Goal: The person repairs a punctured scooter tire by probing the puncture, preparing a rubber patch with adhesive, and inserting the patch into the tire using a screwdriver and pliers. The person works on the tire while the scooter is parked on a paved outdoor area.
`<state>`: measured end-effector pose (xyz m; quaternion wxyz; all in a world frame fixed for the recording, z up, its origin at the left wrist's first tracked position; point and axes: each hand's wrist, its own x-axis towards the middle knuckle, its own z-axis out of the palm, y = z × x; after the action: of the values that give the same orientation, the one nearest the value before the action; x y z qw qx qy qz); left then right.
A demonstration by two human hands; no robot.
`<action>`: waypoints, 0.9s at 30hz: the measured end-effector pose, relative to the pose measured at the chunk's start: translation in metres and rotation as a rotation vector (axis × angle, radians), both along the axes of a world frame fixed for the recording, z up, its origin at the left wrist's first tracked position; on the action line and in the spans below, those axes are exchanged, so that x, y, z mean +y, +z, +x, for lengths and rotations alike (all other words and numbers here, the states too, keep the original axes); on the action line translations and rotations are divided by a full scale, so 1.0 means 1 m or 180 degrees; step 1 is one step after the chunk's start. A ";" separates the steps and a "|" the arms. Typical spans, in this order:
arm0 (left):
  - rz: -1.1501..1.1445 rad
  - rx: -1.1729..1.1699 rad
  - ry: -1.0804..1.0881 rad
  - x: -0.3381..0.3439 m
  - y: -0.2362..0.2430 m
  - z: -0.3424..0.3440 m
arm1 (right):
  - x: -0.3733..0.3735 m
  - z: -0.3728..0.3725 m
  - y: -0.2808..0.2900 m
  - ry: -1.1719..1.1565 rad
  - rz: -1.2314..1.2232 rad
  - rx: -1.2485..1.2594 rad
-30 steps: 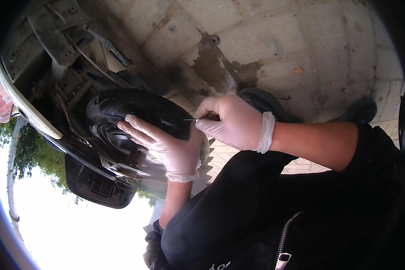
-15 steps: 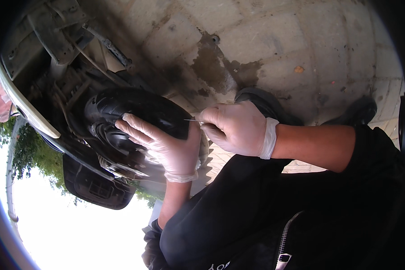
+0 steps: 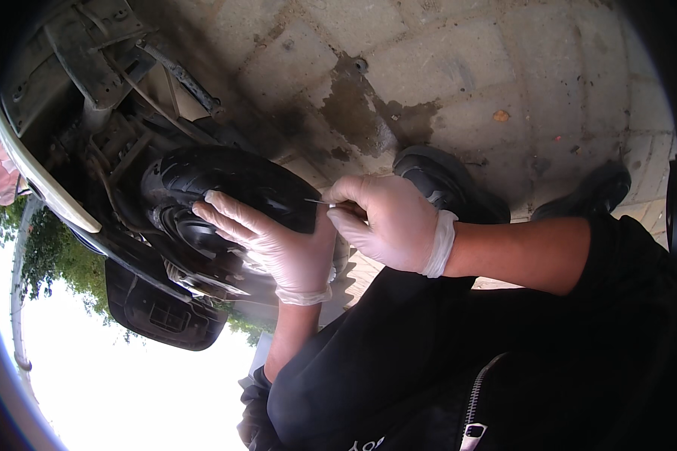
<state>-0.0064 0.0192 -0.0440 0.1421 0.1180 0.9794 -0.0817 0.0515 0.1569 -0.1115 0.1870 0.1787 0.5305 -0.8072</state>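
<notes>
1. Tyre point(image 3: 226, 184): black, small, mounted under a scooter body point(image 3: 75, 90); my left hand point(image 3: 278, 244) covers its lower right part, so I cannot make out the tread there.
2. Left hand: gloved, fingers spread flat against the tyre, gripping nothing.
3. Right hand point(image 3: 391, 222): gloved, fingers pinched shut on a thin metal tool point(image 3: 320, 201); its tip touches the tyre's edge.
4. Paving point(image 3: 459, 83): stained, open beyond my shoes point(image 3: 444, 184).
</notes>
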 end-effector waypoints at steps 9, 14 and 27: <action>-0.0030 0.0233 -0.0151 0.001 -0.004 -0.003 | 0.007 -0.030 -0.004 0.0136 -0.2135 -0.1878; -0.0100 0.0358 -0.0220 0.001 -0.007 -0.007 | 0.015 -0.037 -0.014 0.0701 0.0864 0.1274; -0.0077 0.0323 -0.0190 0.005 -0.005 -0.005 | 0.025 -0.072 -0.039 0.1610 -0.2011 -0.1515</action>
<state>-0.0118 0.0242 -0.0493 0.0912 0.1411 0.9803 -0.1036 -0.0207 0.1820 -0.1502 0.5395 0.1582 0.2281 -0.7949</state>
